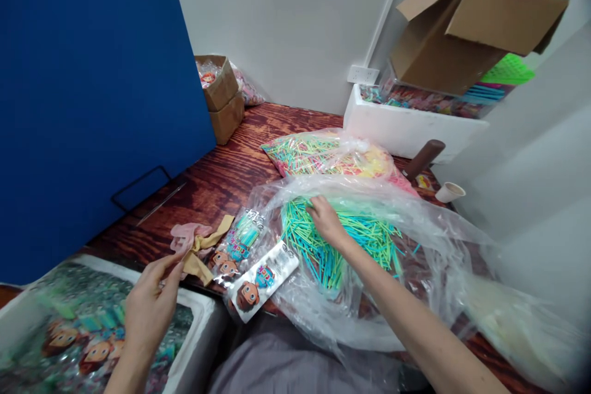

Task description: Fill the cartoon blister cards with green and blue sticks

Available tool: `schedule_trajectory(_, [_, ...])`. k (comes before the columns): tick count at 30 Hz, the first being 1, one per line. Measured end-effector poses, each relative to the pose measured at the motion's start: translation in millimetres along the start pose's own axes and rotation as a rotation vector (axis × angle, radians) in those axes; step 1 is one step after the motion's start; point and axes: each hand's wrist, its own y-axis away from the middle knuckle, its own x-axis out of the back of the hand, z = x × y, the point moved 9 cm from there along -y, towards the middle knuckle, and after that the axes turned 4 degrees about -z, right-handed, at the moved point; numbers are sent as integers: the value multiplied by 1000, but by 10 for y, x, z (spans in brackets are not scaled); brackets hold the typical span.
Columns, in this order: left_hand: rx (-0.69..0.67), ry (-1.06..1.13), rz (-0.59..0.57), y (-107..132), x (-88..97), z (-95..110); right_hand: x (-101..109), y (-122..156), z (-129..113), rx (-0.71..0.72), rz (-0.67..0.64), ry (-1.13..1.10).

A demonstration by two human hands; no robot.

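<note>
My right hand [325,220] reaches into an open clear plastic bag [415,221] and closes its fingers on a pile of thin green and blue sticks [323,252]. My left hand [150,301] hovers above a white foam box [203,314] at the lower left, fingers loosely curled, with nothing visible in it. Just beyond it lie rubber gloves [196,246], pink and tan. Two small printed packets lie between my hands: one filled with sticks [237,246], one flat [263,280].
A second bag of mixed coloured sticks [323,154] lies further back. A blue board [92,92] stands at the left. Cardboard boxes [221,95] sit at the back left, a white foam tray [406,126] and a tilted carton [462,31] at the back right. A paper cup [450,192] lies nearby.
</note>
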Motion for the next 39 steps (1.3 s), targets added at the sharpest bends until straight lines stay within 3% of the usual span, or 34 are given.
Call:
schedule_trajectory(3, [-43,0,11,27,-6,108,-9,284,65,-78,-15,-300])
schedule_trajectory(6, [-78,9,8,42,-26,247,-309,664,153,-256,-66,-957])
schedule_trajectory(8, [-105,20,-17,47,-68,378,-493,880,223,-374,-15,-1163])
schedule_trajectory(11, [-166,62,-70,80,-181,668,-634,1093,313,-446,106,-1244])
schedule_trajectory(14, [-239,126,-127,196,-375,1046,-631,1226,285,-371,147,-1159])
schedule_trajectory(19, [-353,186,-301,546,-941,1727,-620,1416,182,-280,115,-922])
schedule_trajectory(23, [-640,77,-436,878,-1394,2307,-762,1453,174,-226,128,-1037])
schedule_trajectory(25, [-772,5,-552,1027,-1603,2448,-822,1465,222,-237,177,-1127])
schedule_trajectory(28, [-786,-3,-541,997,-1644,2359,-825,1460,209,-222,154,-1103])
schedule_trajectory(33, [-508,-33,-245,517,-1322,1700,-674,1456,152,-213,95,-887])
schedule_trajectory(36, [-479,-205,-240,395,-1346,1470,-654,1461,158,-211,101,-880])
schedule_trajectory(39, [-499,-297,-236,387,-1433,1421,-684,1464,163,-201,93,-887])
